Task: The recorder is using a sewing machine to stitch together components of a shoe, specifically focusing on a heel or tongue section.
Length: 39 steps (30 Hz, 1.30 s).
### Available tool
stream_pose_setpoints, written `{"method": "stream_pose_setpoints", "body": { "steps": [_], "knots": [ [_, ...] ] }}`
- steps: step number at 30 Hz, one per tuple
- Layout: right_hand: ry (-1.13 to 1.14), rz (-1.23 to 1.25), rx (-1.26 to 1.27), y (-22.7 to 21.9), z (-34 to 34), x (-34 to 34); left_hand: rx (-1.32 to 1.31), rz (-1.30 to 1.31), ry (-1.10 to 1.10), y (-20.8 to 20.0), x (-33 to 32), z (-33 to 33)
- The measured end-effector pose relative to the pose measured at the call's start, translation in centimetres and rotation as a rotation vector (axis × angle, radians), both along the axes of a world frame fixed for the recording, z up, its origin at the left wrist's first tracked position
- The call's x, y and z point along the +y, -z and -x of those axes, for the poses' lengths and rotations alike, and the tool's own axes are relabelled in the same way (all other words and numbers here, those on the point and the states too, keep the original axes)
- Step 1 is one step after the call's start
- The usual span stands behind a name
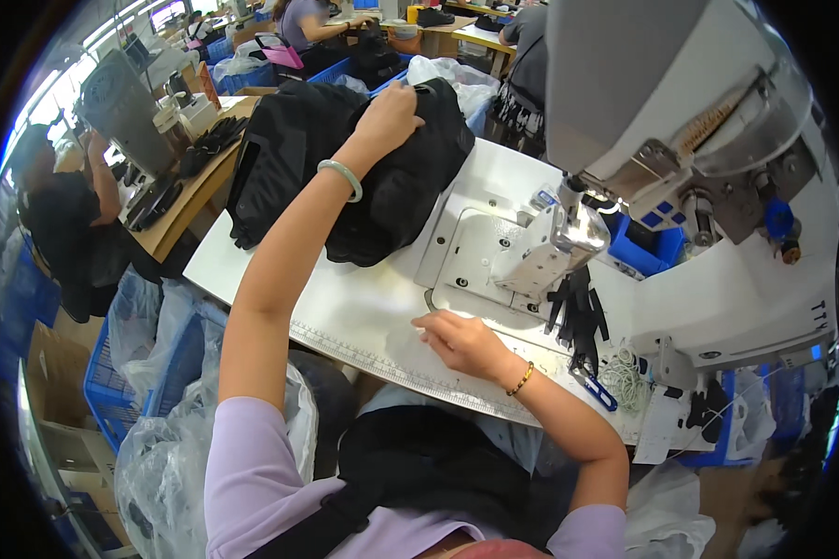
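Two dark heaps that look like black fabric bags [294,140] lie on the far left of the white sewing table [359,312]. My left hand [390,116] reaches across them, its fingers closed on the top of the right-hand black bag [382,210]; some fingertips are hidden. Near the table's front edge is my right hand [466,345], fingers loosely bent and partly apart, nothing visible in them. Beyond it stands the sewing machine [555,247], its flat metal plate [475,247] between the bags and the needle area.
Black strips [580,317], blue-handled snips [594,387] and a tangle of pale thread [627,382] lie right of the plate. A blue bin [648,244] sits behind the machine head. At left are a blue crate [126,373] with plastic bags and a person [65,219] at another machine.
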State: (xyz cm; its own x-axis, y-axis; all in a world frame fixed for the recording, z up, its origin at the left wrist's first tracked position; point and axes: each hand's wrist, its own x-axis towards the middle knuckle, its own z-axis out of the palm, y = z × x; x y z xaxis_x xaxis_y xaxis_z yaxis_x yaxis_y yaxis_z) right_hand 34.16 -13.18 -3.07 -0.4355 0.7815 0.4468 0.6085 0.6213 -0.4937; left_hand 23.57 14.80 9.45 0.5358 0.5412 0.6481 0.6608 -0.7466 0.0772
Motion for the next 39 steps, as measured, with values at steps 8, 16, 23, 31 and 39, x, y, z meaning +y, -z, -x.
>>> {"method": "stream_pose_setpoints", "body": {
  "steps": [8, 16, 23, 31, 39],
  "knots": [
    [0.095, -0.023, 0.062, -0.4, -1.0, -0.1, -0.524, -0.055, -0.049, -1.2, -1.8, 0.7],
    [0.236, -0.125, 0.402, -2.4, -1.3, -1.3, -1.076, -0.131, 0.148, 0.5, -14.5, 4.6],
    [0.08, -0.262, 0.399, -5.6, -1.8, -3.5, -1.521, 1.324, 0.566, 0.8, -25.1, 1.6],
    [0.495, 0.013, 0.939, -6.3, -2.2, -2.6, -1.112, 1.659, 0.88, 1.9, -22.5, -1.7],
    [0.384, 0.085, 1.097, -7.9, -4.5, -2.6, -0.603, 1.165, 0.562, 0.1, -19.9, -4.7]
  ]
}}
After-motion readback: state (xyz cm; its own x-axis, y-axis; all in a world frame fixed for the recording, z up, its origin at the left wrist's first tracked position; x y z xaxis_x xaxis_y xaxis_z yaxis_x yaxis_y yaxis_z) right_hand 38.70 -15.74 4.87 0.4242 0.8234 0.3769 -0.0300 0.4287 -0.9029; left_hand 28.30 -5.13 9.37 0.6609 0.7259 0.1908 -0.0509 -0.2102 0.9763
